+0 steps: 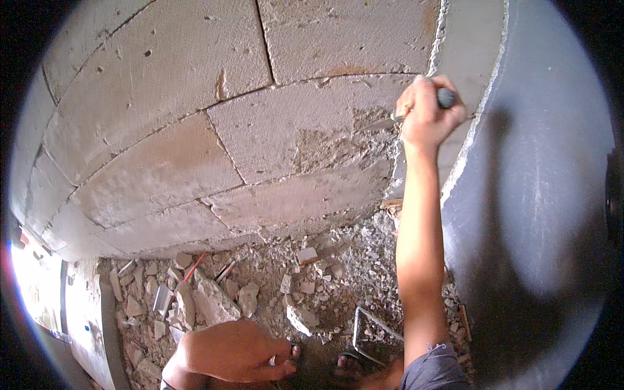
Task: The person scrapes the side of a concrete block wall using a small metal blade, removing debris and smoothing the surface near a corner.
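Observation:
My right hand [430, 114] is closed around the dark, round-ended handle of a trowel [378, 125]. Its thin tapering blade points left against the block wall [253, 130]. Just beside and below the blade lies a rough, chipped patch [325, 146] on one of the pale blocks. The right arm reaches up along the corner where the block wall meets a grey strip. Low in the view, my left hand [227, 351] hangs over my leg with its fingers loosely bent and apart. Nothing shows in its grip, though part of the fingers is hidden.
Broken block pieces [214, 302] and crumbled rubble [364, 260] cover the floor along the wall's foot. A bent metal wire frame [356, 328] lies near my sandalled feet [348, 364]. To the right stands a smooth dark grey wall [539, 195]; a bright opening [39, 279] is at far left.

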Action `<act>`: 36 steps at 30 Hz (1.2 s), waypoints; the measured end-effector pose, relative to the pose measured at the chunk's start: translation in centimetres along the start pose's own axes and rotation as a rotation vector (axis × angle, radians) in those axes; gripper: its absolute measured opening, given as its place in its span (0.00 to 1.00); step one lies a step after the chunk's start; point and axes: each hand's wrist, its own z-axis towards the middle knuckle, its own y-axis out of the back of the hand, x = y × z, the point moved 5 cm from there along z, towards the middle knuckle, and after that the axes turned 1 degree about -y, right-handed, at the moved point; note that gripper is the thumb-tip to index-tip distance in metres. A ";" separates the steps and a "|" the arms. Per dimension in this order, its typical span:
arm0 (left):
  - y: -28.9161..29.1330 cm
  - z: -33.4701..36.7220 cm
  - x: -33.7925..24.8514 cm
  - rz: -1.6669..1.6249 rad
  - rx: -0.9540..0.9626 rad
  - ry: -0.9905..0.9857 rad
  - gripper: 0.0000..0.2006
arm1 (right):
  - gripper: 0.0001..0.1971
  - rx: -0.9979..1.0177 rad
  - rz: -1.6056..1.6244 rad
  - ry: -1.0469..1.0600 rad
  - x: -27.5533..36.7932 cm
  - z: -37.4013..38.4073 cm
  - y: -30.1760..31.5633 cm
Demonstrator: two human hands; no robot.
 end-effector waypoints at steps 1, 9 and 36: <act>-0.2 -0.1 0.1 -0.004 0.034 0.069 0.15 | 0.09 -0.051 0.008 0.044 1.5 0.4 -0.4; -0.4 -1.5 -1.8 0.081 0.019 0.231 0.15 | 0.11 -0.001 -0.160 0.153 -2.6 -1.4 -1.8; -1.3 -0.5 0.5 0.036 0.075 0.155 0.14 | 0.09 0.020 0.100 0.050 4.2 0.0 -2.8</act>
